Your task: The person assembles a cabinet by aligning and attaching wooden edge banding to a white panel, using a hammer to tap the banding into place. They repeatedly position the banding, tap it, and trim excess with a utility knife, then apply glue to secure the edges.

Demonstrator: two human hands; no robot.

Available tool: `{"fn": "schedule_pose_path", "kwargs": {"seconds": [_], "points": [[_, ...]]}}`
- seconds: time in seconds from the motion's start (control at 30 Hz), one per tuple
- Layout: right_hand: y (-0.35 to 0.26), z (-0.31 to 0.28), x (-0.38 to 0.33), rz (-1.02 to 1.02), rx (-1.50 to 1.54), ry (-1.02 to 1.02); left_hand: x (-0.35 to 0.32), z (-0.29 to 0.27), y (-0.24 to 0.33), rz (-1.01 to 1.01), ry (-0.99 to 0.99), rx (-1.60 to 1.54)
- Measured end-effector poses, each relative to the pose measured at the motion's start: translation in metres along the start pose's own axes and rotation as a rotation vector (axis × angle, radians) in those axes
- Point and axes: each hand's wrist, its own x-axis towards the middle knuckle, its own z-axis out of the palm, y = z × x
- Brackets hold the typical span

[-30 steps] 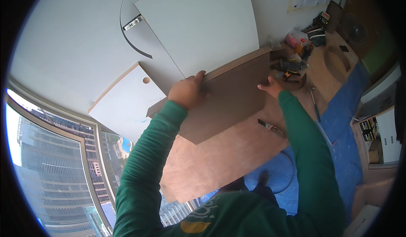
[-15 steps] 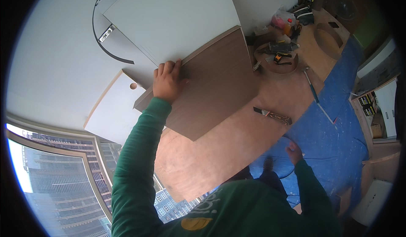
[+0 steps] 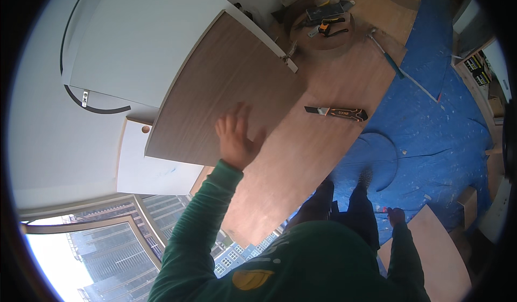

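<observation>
My left hand (image 3: 237, 138) is held with its fingers apart over the lower part of a brown wood-grain panel (image 3: 215, 81). Whether the fingertips touch the panel I cannot tell. The panel's upper left edge lies against a large white panel (image 3: 145, 38). My right hand (image 3: 397, 216) is low beside my legs, fingers curled. A thin dark piece with a reddish bit shows at its fingers, too small to name. A utility knife (image 3: 344, 113), dark blade out, rests on the plywood sheet (image 3: 285, 156) to the right of the brown panel.
A hammer (image 3: 386, 54) lies along the plywood's far right edge. Farther back, a clamp (image 3: 326, 28) and other tools sit around a curved wooden band (image 3: 350, 33). Blue sheeting (image 3: 414, 124) covers the floor at right. A window (image 3: 107, 253) is at lower left.
My left hand has come off the panel's upper edge and moved over its face. The brown panel sits differently against the white one. My right hand is lower, and the view has shifted.
</observation>
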Motion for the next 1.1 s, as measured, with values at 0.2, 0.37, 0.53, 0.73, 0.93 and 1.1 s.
{"fn": "schedule_pose_path", "kwargs": {"seconds": [0.2,0.37,0.53,0.73,0.93,1.1], "points": [[-0.013,-0.013,0.091,0.028,0.321,0.008,-0.07,0.188,0.173,0.14,-0.346,-0.566],[0.002,-0.015,0.174,0.079,0.197,-0.34,-0.083,0.283,0.201,0.152,-0.196,-0.281],[0.038,0.005,0.249,0.137,0.143,-0.244,-0.097,0.307,0.196,0.086,-0.207,-0.201],[0.12,0.093,0.326,0.354,0.281,-0.123,-0.099,0.314,0.194,0.028,-0.246,-0.223],[0.201,0.16,0.405,0.485,0.257,-0.032,-0.095,0.319,0.191,0.043,-0.248,-0.038],[0.234,0.188,0.463,0.377,-0.195,-0.095,-0.091,0.321,0.188,0.231,-0.303,0.144]]}}
